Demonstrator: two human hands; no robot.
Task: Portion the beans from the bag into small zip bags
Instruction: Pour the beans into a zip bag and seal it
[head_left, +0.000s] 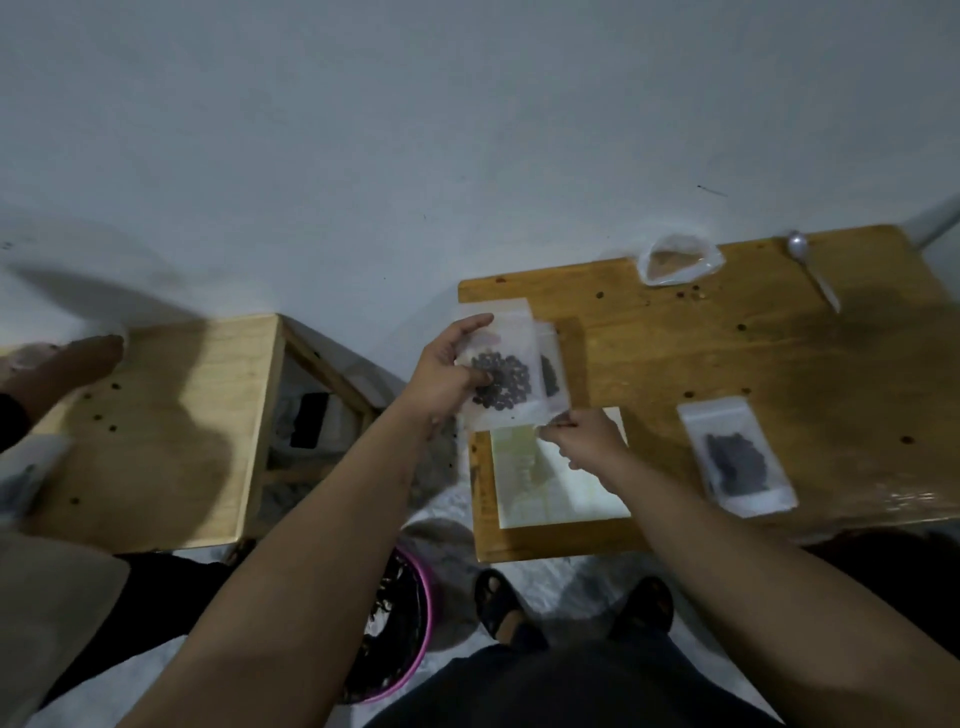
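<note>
My left hand (449, 371) holds a small clear zip bag (506, 374) with dark beans in it above the left edge of the brown wooden table (753, 364). A second small bag of beans (551, 371) sits just behind it. My right hand (582, 436) pinches the lower corner of the held bag. Another filled zip bag (737, 462) lies flat on the table to the right. A nearly empty clear bag (678, 258) lies at the table's far edge. A pale sheet (556, 493) lies under my right hand.
A white plastic spoon (813, 270) lies at the far right of the table. A lighter wooden table (156, 431) stands to the left, with another person's hand (78, 358) over it. A pink-rimmed bucket (400, 623) stands on the floor by my feet.
</note>
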